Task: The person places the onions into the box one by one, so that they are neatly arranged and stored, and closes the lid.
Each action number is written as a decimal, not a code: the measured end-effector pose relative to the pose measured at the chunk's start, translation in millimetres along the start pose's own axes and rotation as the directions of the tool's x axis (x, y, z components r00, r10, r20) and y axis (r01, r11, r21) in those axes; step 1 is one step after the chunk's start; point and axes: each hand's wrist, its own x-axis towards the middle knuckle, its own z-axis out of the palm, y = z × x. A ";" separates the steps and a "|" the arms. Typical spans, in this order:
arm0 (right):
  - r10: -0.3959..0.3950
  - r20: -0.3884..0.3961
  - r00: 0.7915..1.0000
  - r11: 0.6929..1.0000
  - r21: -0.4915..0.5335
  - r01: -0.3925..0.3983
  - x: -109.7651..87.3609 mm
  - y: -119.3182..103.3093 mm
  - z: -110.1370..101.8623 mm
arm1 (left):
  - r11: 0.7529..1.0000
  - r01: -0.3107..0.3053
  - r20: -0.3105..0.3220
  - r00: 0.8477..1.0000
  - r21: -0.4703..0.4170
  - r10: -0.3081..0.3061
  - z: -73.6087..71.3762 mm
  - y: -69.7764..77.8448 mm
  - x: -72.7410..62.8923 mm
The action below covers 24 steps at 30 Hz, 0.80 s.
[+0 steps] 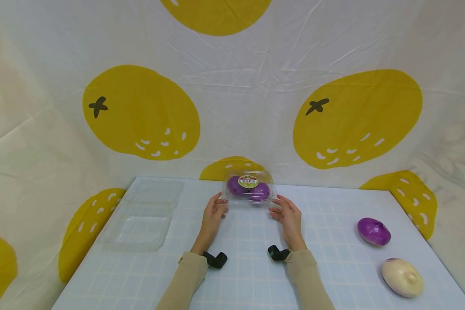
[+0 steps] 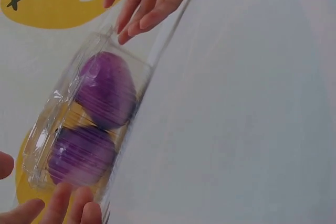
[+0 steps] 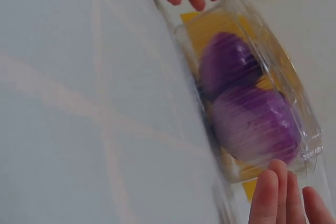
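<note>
A closed clear plastic clamshell box [image 1: 249, 199] with an oval fruit label sits at the table's back edge. Two shiny purple onion-like vegetables [image 2: 107, 90] lie inside it. At the box's left end is my left hand [image 1: 212, 214], fingers loosely bent and not curled round it. My right hand [image 1: 289, 216] is at the opposite end, its fingers extended. In the left wrist view, the left fingertips [image 2: 63, 198] overlap the box's near end. In the right wrist view, the right fingertips [image 3: 278, 169] are at its lower corner. Whether either hand touches it, I cannot tell.
Another clear clamshell [image 1: 139, 228] lies open on the left of the table. At the right are a loose purple onion-like vegetable [image 1: 373, 231] and a cream-coloured one [image 1: 401, 277]. A white cloth [image 1: 248, 116] printed with yellow fruit hangs behind the table.
</note>
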 end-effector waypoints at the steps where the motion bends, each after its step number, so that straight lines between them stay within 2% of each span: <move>1: -0.003 -0.005 1.000 1.000 -0.010 0.003 0.4 -1.0 -0.8 | 1.000 0.001 -0.007 1.000 -0.017 -0.002 0.2 3.8 -1.5; 4: 0.011 -0.030 1.000 0.999 -0.031 -0.012 1.8 -5.3 -3.4 | 0.997 0.046 -0.030 0.998 -0.066 -0.048 0.9 -1.7 0.4; 8: 0.035 -0.088 0.995 0.998 -0.044 -0.039 3.7 -14.0 -6.2 | 0.994 0.079 -0.074 0.994 -0.076 -0.085 0.8 -12.0 4.8; 10: 0.026 -0.110 0.994 0.998 -0.052 -0.032 3.7 -19.4 -6.8 | 0.992 0.092 -0.111 0.989 -0.083 -0.101 -0.2 -10.3 5.1; 15: -0.039 -0.115 0.993 0.998 -0.051 0.033 -1.8 -35.9 -6.7 | 0.989 0.113 -0.222 0.966 -0.098 -0.133 -5.6 5.1 4.2; 18: -0.073 -0.100 0.992 0.996 -0.048 0.069 -7.9 -48.9 -5.3 | 0.987 0.123 -0.262 0.954 -0.105 -0.147 -10.3 17.8 3.8; 20: -0.095 -0.086 0.992 0.995 -0.046 0.091 -11.9 -57.9 -3.9 | 0.984 0.126 -0.265 0.952 -0.127 -0.156 -14.1 27.5 3.0; 24: -0.140 -0.058 0.989 0.990 -0.027 0.138 -20.2 -73.2 -0.2 | 0.980 0.098 -0.238 0.961 -0.173 -0.139 -21.5 46.4 0.2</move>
